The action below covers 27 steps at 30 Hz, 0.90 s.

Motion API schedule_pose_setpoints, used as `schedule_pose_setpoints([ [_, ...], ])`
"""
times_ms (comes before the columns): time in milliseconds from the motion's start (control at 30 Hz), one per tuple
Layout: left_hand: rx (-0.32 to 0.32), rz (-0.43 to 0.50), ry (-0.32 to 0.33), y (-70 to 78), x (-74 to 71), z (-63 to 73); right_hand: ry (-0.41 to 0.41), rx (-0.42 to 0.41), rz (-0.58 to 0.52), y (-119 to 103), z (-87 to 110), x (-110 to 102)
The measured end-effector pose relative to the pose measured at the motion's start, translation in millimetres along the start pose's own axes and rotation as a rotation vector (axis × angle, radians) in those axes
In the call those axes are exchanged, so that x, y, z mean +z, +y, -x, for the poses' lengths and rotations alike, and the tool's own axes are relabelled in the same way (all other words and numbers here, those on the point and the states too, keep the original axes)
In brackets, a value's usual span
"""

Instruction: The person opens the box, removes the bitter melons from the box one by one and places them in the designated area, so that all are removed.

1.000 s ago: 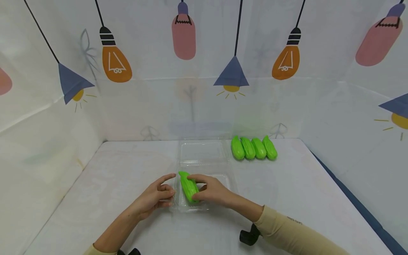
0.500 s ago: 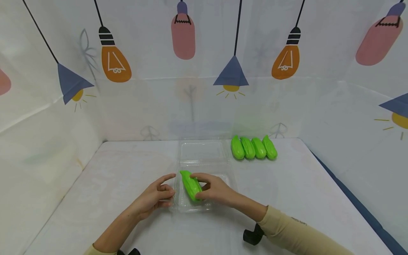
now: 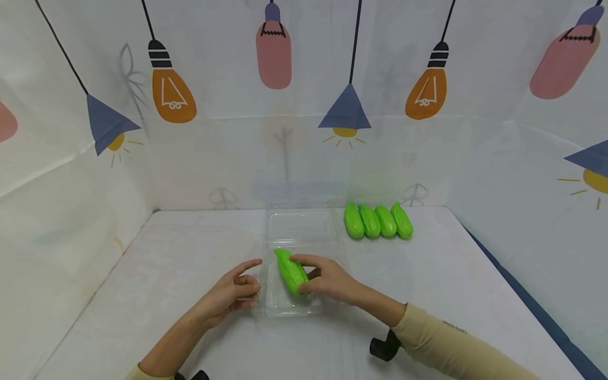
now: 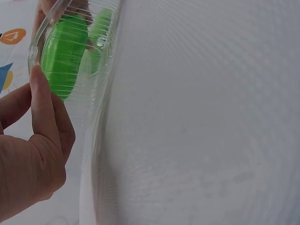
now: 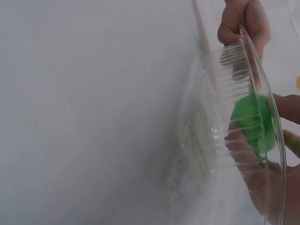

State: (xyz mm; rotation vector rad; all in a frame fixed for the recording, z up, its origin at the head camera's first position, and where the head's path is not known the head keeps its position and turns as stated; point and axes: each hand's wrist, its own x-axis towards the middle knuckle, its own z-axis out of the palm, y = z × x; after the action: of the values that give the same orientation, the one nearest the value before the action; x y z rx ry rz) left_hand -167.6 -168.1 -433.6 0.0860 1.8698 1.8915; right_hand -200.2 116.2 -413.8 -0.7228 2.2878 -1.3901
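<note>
A clear plastic clamshell box lies with its lid folded back on the white table. My right hand grips a bright green, ridged toy gourd from its right side, thumb and fingers spread along its length, over the box's tray. The gourd also shows through the ribbed plastic wall in the left wrist view, and as a green shape in the right wrist view. At the box's left rim, my left hand rests its fingertips, index finger stretched out.
Several matching green gourds lie side by side at the table's back, right of the lid. A white curtain with printed lamps walls in the back and sides. Black wrist-camera mounts hang under the forearms.
My right hand has shifted the gourd a little to the right and away from me, over the tray's middle. The left hand stays at the rim; the box has not moved.
</note>
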Motion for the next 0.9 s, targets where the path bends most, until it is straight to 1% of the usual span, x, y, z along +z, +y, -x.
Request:
schedule_pose_setpoints([
  [333, -0.009, -0.003, 0.01, 1.2, 1.6, 1.4, 0.018, -0.037, 0.059, 0.1, 4.4, -14.5],
  [567, -0.008, -0.006, 0.012, 1.4, 1.6, 2.1, 0.029, -0.045, 0.069, 1.3, 9.1, -23.4],
  [900, 0.003, -0.009, 0.004, 1.0, 1.4, 2.1, 0.047, -0.051, 0.049, 3.3, 13.0, -37.6],
])
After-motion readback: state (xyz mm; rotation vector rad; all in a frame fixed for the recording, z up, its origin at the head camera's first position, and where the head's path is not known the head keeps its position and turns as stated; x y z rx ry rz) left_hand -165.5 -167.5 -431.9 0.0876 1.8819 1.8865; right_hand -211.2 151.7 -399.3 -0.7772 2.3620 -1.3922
